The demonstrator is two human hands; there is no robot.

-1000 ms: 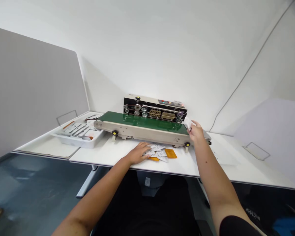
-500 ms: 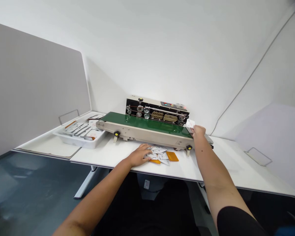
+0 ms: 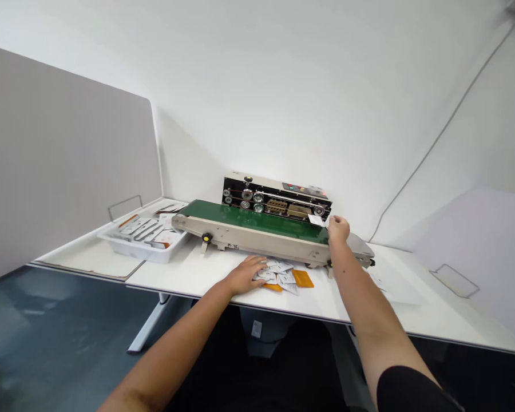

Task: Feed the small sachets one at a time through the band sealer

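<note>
My left hand [image 3: 245, 276] lies on the left side of a small pile of white sachets [image 3: 278, 274], fingers stretched out and apart. An orange sachet [image 3: 302, 278] is at the pile's right, and more orange shows beneath. My right hand [image 3: 339, 229] is at the right end of a band sealing machine [image 3: 278, 197], its fingers curled and partly hidden. Just left of it, a white sachet [image 3: 316, 220] is at the machine's intake, above the green conveyor belt [image 3: 257, 220]. A small gap shows between that sachet and my fingers.
To the left of the conveyor, a white plastic bin [image 3: 141, 250] holds several flat packets. Grey partitions [image 3: 68, 154] border the white table [image 3: 326, 306] at left and right. A cable [image 3: 438, 137] runs down the back wall.
The white sachet has moved left into the machine's intake, and my right hand has come apart from it, shifting slightly left. My left hand stays on the pile.
</note>
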